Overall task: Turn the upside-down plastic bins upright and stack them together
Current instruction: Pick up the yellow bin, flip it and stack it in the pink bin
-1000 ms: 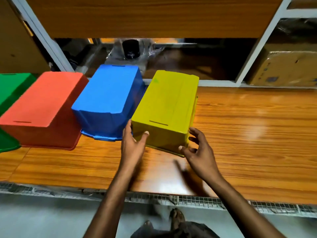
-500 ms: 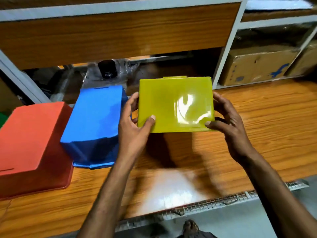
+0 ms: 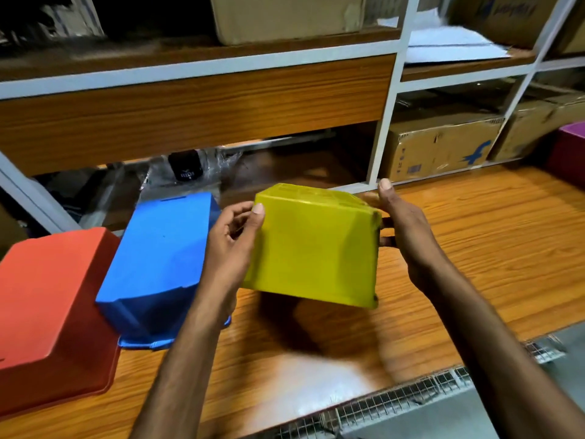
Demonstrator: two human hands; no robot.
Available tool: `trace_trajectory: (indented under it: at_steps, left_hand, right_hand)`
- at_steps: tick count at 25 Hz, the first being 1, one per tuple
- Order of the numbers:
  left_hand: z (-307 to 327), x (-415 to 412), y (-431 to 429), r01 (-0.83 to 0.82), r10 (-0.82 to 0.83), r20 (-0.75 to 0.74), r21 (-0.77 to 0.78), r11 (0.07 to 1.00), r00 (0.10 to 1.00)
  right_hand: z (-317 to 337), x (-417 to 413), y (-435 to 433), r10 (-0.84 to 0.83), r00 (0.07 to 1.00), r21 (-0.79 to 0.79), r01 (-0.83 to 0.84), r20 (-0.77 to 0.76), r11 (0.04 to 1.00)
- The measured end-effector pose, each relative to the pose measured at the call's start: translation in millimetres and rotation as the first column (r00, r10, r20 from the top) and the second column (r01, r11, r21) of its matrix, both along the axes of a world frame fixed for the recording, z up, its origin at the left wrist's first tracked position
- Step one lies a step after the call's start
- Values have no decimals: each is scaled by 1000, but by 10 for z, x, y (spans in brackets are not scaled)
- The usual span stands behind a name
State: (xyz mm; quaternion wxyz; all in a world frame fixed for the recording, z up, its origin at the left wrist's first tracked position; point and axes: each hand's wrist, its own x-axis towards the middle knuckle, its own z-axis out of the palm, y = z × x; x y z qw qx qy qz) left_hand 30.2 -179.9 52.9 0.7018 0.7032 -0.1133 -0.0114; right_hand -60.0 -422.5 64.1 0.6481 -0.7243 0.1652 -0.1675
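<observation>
Big wooden bench across the whole scene, shiny and orange-brown, with a wire mesh strip along the near edge. Shelves at the far side, white frames and brown boards. Cardboard boxes tucked in on the far right. Something in clear plastic wrap on the low shelf, far behind the bins.

Red bin at the near left, upside down, flat on the bench. Blue bin just right of it, upside down too, close beside the red one; cannot tell whether touching. Purple thing at the far right edge, only partly seen.

Yellow bin in the middle, up in the air above the bench, tilted, with its dark shadow on the wood below. One flat side facing near, open rim at the low near edge.

Left hand gripping the left side of the yellow bin, thumb on the near face, just beside the blue bin. Right hand gripping the right side, thumb up over the top corner, fingers wrapped behind.
</observation>
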Motion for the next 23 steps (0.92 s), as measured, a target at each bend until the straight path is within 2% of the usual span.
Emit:
trace_trajectory:
  at_steps: [7,10,15,19,23]
  left_hand:
    - [-178,-175,-211,-8,9,-63,22,1000,998]
    - [-274,-222,-215,4,1,-107,47,999,994]
    - [-188,-278,-155,-59,56,-110,-22,998,992]
    - [-129,-322,-117,22,-25,-240,-17,1000,970]
    - [-158,-335,-113,-19,17,-166,-10,1000,986]
  right_hand:
    - [-293,-7,90,-197,971,9,200,-132,980]
    - [-301,-59,103,-137,973,87,155,-187,984]
    - [-291,-183,43,-50,995,186,66,-90,980]
    - [-252,-259,-73,-33,997,189,45,-64,981]
    - [-288,-317,-116,-6,1000,161,2,26,987]
